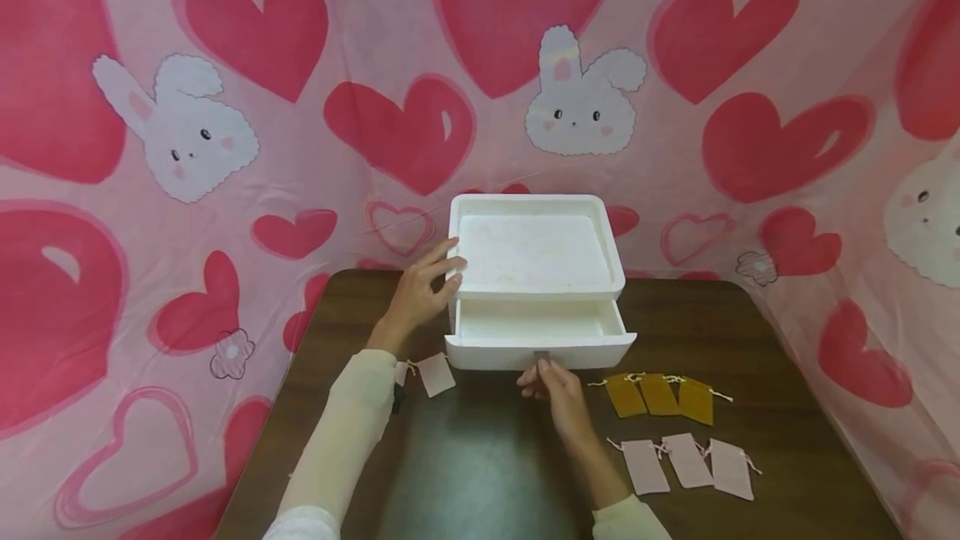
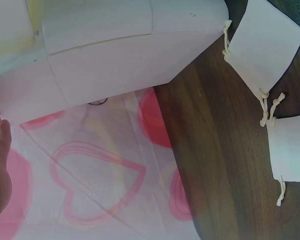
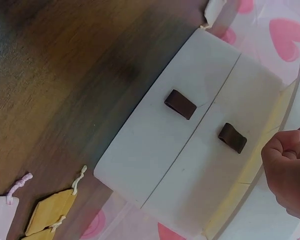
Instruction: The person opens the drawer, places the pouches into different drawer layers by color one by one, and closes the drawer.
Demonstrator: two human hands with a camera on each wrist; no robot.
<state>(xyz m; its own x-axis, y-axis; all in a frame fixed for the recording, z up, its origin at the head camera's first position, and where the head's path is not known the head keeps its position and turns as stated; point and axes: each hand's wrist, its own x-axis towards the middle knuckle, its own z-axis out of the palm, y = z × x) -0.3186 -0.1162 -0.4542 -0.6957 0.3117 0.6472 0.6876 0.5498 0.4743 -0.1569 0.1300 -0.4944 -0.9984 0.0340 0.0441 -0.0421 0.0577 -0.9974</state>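
A white drawer box point(image 1: 536, 286) stands on the table with a tray-like top. Its top drawer point(image 1: 540, 352) is pulled out, and the visible inside of it is bare. My right hand point(image 1: 558, 398) is at the drawer's front, thumb and fingers pinching the brown pull tab point(image 1: 542, 356). In the right wrist view the right hand point(image 3: 289, 172) has curled fingers that hide this tab. Two lower drawers with brown tabs point(image 3: 180, 104) are closed there. My left hand point(image 1: 420, 286) rests on the box's left upper edge. Its fingers point(image 2: 2, 137) touch the box side in the left wrist view.
Right of the box lie mustard drawstring pouches point(image 1: 660, 396) in a row. Nearer the front is a row of pale pink pouches point(image 1: 686, 461). Pale pouches point(image 1: 437, 375) also lie beside the left forearm. A pink heart-patterned cloth point(image 1: 480, 107) hangs behind the brown table point(image 1: 450, 473).
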